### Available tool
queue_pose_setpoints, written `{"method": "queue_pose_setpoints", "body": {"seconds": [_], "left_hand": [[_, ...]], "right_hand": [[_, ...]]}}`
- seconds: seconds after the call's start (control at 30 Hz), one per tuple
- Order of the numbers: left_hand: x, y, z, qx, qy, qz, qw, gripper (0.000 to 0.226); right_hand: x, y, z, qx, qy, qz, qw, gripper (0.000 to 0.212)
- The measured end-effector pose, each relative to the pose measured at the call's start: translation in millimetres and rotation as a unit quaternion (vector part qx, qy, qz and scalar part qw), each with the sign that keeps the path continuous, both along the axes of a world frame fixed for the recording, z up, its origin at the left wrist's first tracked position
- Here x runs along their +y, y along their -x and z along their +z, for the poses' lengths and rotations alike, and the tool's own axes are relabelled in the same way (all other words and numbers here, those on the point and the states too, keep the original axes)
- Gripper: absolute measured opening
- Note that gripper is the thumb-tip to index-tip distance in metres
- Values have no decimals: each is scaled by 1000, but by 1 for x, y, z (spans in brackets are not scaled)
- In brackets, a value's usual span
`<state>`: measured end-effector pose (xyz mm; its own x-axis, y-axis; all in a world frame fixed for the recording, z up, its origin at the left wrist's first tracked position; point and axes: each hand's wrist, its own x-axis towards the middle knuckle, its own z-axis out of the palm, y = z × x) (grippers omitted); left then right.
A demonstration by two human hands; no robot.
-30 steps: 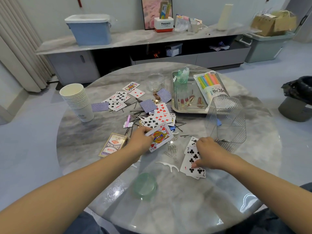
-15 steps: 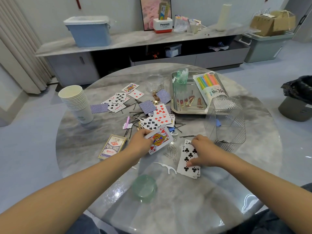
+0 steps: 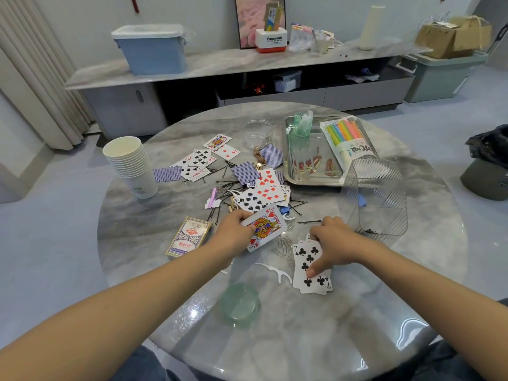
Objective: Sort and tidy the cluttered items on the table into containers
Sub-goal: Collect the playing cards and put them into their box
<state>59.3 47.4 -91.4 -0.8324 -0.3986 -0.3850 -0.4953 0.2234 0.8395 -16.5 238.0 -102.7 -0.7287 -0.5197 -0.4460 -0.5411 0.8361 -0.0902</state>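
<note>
Left hand (image 3: 236, 232) gripped a small stack of playing cards, jack of hearts (image 3: 265, 229) on top, fingers curled over the far edge; the stack sat tilted, its near corner low toward the worktop (image 3: 343, 325). Judged: cards being collected into one hand for boxing.

Right hand (image 3: 334, 243) pressed down on a second small stack, seven of clubs (image 3: 309, 264) face up, thumb flat on the card face, fingers curled at the stack's far end. Probably pinning and squaring the cards so the slick, thin stock would not slide on the polished stone.

Between the two hands: a cluster of metal paper clips (image 3: 284, 244), wire-thin, touching the worktop. Just nearer the front edge, a white plastic floss pick (image 3: 275, 272), and a pale green translucent round lid (image 3: 239, 305), lying flat.

Left of the left hand: the card box (image 3: 188, 237), printed cardboard, lying flat; likely destination for the cards.

Centre of the worktop: loose cards (image 3: 261, 192), some face up, some showing blue patterned backs, tangled with black bobby pins (image 3: 228, 185).

Right of the right hand: a clear ribbed plastic container (image 3: 375, 196), tipped, with a pin or two inside. Behind it, toward the far edge, a shiny steel tray (image 3: 291, 171) holding hair clips and a pack of coloured straws (image 3: 347, 140). A small clear jar (image 3: 257, 133) stood beside the tray.

Left edge: a stack of paper cups (image 3: 129, 163), upright, matte white.

Worktop round, grey marbled, glossy.
</note>
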Motion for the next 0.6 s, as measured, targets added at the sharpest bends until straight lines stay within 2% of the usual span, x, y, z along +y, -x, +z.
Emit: {"method": "queue_pose_setpoints", "body": {"seconds": [0.27, 0.37, 0.43, 0.53, 0.6], "left_hand": [[-3, 2, -3, 4, 9, -3, 1000, 12], [-4, 4, -3, 4, -4, 3, 1000, 13], [-6, 5, -3, -1, -17, 1, 1000, 14], [-7, 4, -4, -27, -44, -6, 999, 16], [-5, 3, -6, -33, -97, -4, 995, 20]], "right_hand": [[-2, -8, -1, -58, 77, -33, 995, 66], [-4, -7, 3, -62, 153, -71, 984, 59], [-3, -4, 7, -118, 256, -140, 949, 51], [-9, -6, 7, -243, 430, -235, 837, 42], [-17, -9, -1, -251, 476, -263, 800, 33]]}}
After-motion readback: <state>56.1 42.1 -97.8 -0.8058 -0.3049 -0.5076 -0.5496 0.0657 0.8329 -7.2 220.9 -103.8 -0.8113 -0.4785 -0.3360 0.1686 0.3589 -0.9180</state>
